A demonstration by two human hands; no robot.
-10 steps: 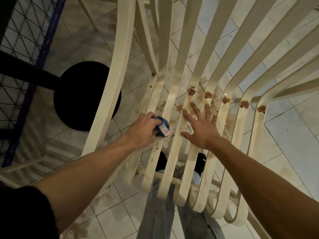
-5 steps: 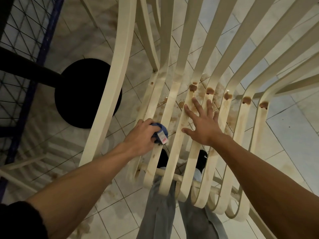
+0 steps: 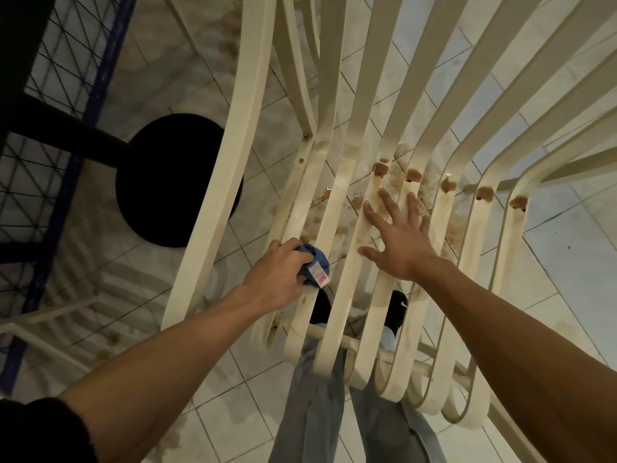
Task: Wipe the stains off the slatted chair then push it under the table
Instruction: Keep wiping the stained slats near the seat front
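**Tiled floor** (image 3: 567, 262): pale, spattered brown beneath the seat.

**Slatted chair** (image 3: 230, 182): cream, filling my view from above. Its curved slats run from the backrest at upper right down to the front edge by my legs.

**Black round base** (image 3: 167, 182): left of the chair, with a dark bar leading off it. Beyond it stands a blue-framed wire grid (image 3: 103, 81).

**Grey trousers** (image 3: 317, 412): visible through the slats at bottom centre.

**Right hand** (image 3: 397, 242): I see it lying flat on the middle slats, fingers straight and spread, gripping nothing.

**Left hand** (image 3: 277, 279): curled round a bunched blue cloth (image 3: 315, 265), held against the slats at the seat's left side. A white-and-red tag shows on the cloth.

**Brown stains** (image 3: 414, 175): at the slat bends just beyond my right fingertips, with fainter streaks along the slats.
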